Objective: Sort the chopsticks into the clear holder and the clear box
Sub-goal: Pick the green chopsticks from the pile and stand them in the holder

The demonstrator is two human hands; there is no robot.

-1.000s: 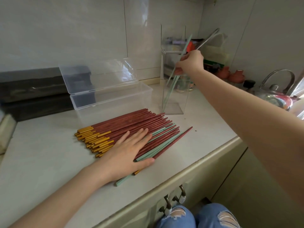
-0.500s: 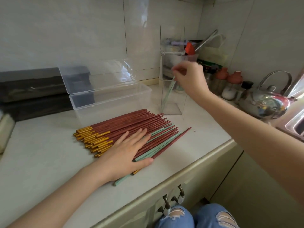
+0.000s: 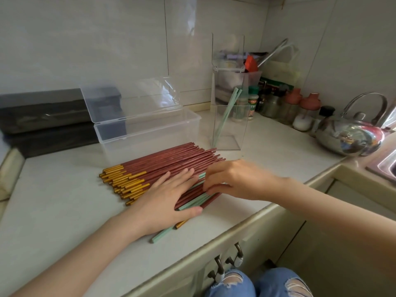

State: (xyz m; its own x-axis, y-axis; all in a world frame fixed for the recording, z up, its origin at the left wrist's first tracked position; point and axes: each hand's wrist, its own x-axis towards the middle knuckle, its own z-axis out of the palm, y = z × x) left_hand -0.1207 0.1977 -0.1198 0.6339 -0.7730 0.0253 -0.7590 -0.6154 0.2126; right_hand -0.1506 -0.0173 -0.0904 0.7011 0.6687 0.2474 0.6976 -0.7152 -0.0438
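A pile of red-brown chopsticks with gold ends (image 3: 154, 166) lies on the counter, with a few mint-green chopsticks (image 3: 192, 203) mixed in near the front. My left hand (image 3: 169, 198) rests flat on the pile, fingers straight. My right hand (image 3: 231, 181) has come down onto the pile's right side, fingertips touching the green chopsticks; whether it pinches one is hidden. Two green chopsticks (image 3: 227, 113) lean inside the clear holder (image 3: 242, 129) behind the pile. The clear box (image 3: 150, 129) stands open at the back left, nothing visible inside.
Black cases (image 3: 42, 116) sit behind the box. Spice jars (image 3: 304, 110) and a steel kettle (image 3: 351, 136) crowd the back right. The counter's front edge (image 3: 257, 219) runs close below the pile, with cabinet hooks (image 3: 227, 260) under it.
My right hand let go of the green chopsticks in the holder and moved down and left onto the pile. My left hand stayed on the pile.
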